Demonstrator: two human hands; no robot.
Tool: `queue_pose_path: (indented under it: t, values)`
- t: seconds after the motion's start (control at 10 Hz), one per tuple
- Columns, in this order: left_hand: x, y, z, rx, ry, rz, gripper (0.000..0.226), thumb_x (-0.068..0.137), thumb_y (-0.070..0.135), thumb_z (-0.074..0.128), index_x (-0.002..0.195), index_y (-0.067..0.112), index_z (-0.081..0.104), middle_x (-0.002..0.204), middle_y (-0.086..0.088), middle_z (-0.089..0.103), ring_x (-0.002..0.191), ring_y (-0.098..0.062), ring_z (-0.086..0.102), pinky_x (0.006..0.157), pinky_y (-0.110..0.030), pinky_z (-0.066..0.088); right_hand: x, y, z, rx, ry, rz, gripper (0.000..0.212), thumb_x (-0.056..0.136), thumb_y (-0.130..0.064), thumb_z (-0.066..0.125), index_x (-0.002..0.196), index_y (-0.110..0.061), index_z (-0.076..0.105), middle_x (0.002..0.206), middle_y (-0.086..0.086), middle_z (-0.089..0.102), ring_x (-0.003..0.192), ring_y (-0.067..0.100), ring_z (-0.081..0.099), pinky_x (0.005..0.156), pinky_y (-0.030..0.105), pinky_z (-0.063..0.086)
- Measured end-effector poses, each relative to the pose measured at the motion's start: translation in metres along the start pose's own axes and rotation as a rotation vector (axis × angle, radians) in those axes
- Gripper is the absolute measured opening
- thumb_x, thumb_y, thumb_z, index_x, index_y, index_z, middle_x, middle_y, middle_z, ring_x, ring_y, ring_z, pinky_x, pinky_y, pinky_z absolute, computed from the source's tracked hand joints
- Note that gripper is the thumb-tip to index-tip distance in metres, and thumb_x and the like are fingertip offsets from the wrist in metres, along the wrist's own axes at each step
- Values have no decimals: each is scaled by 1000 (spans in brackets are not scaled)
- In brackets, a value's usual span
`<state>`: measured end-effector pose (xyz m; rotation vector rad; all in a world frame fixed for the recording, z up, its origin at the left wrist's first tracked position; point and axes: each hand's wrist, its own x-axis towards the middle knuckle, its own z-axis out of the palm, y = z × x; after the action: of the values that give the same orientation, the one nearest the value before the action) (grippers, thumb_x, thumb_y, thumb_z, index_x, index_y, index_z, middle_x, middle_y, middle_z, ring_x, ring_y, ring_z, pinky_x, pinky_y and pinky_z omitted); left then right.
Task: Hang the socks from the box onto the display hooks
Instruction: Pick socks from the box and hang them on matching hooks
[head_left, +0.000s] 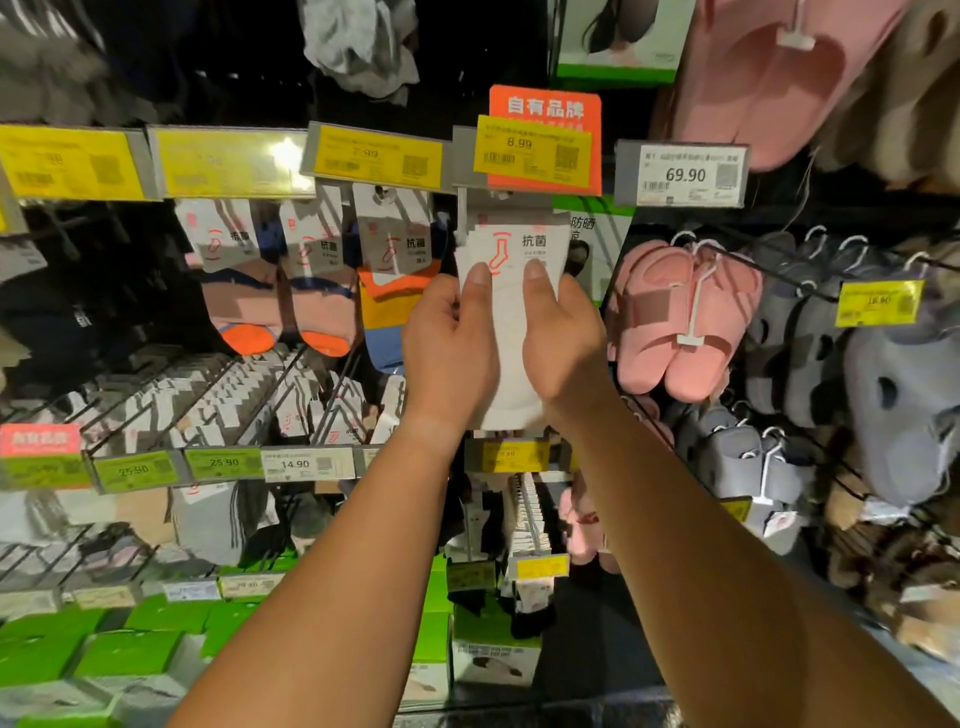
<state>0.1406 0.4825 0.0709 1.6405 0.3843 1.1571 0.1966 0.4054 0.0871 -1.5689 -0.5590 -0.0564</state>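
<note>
Under the 8.99 tag, we pinch the white socks in left hand and right hand, keeping the card's hole level with its hook.

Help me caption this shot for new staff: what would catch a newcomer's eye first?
At centre, both hands, left and right, grip a white sock pack with a red sock logo, raised to the hook under the orange sign with its yellow 8.99 price tag. Pink foam slippers hang just right; orange-toed striped socks hang left.
</note>
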Motion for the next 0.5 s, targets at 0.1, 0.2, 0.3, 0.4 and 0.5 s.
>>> queue_pose_path:
  t: [0.1,0.2,0.3,0.4,0.5]
  values:
    - [5,-8,6,119,-31,-112,48,105,43,46,67,18,32,62,4,35,60,-17,33,59,-37,26,13,14,4,-51,-63,134,53,100,-53,40,117,-6,59,115,15,63,108,31,59,100,42,45]
    - [32,-15,12,271,-42,-194,46,106,45,41,73,12,41,71,-4,51,68,-24,44,57,-38,23,36,11,17,-100,-62,275,58,103,-49,37,140,-6,47,136,18,53,121,34,53,98,39,45]
    - [59,-22,19,391,-91,-250,37,107,34,39,95,2,55,103,-21,64,93,-37,56,66,-32,27,60,4,26,-85,-22,367,41,106,-29,37,133,0,49,132,22,55,116,36,54,86,36,45]
    - [70,-43,25,425,-173,-377,52,105,41,42,116,-7,59,112,-26,65,104,-42,61,70,-32,35,76,11,29,-350,-121,420,39,104,-11,33,140,-1,45,139,23,50,126,39,50,85,38,44]
    - [59,-61,24,454,-231,-471,61,104,48,43,118,-9,57,113,-27,65,107,-42,62,73,-35,40,70,37,32,-377,-137,412,44,105,-33,37,128,-1,57,127,20,59,119,37,56,98,41,46]
